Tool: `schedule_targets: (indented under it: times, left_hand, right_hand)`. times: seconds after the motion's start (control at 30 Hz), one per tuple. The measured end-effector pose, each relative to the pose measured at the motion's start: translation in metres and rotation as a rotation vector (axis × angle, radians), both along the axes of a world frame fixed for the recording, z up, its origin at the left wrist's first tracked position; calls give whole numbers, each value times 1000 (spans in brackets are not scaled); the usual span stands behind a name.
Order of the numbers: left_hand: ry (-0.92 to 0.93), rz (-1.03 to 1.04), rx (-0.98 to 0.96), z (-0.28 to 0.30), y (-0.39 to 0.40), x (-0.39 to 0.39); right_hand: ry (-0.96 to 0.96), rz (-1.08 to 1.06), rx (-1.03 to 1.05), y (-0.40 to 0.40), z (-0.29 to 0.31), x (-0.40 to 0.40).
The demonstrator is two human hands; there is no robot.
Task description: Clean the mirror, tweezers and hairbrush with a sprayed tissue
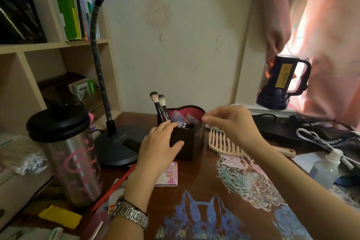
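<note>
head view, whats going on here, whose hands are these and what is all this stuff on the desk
There is no machine here. One camera is worn on a person's head and looks forward and down, so you see that person's own two hands.

The left hand, with a watch on its wrist, rests against a dark organiser box that holds makeup brushes. The right hand pinches thin metal tweezers, hanging down at the box's right corner.

On the desk lie a beige hairbrush right of the box, a small pink card-like item in front of it, a lamp and a tumbler to the left, and a clear bottle on the right.
</note>
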State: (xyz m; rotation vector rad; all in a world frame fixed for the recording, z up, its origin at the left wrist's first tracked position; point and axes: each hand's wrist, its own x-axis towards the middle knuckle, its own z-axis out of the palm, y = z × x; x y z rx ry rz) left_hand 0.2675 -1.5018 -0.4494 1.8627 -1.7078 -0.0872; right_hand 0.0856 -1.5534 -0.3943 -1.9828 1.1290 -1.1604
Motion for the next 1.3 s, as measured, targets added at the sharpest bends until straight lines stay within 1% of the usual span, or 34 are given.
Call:
schedule_targets:
  times: [0.23, 0.47, 0.63, 0.87, 1.1, 1.3]
  left_hand:
    - [48, -14, -50, 4, 0, 8]
    - [61, -23, -10, 5, -3, 14]
    - [76, -27, -19, 3, -6, 15]
    - [80, -30, -20, 4, -7, 16]
    - [103, -37, -21, 3, -7, 16]
    - [85, -28, -7, 5, -7, 15]
  right_hand:
    - [-1, -5, -9, -12, 3, 14]
    - [0, 6, -44, -18, 2, 27]
    - [94, 6, -69, -22, -2, 36]
    - [207, 14, -26, -27, -12, 44]
    - [227, 43, -6, -26, -13, 42]
    - [271, 58, -8, -26, -14, 43]
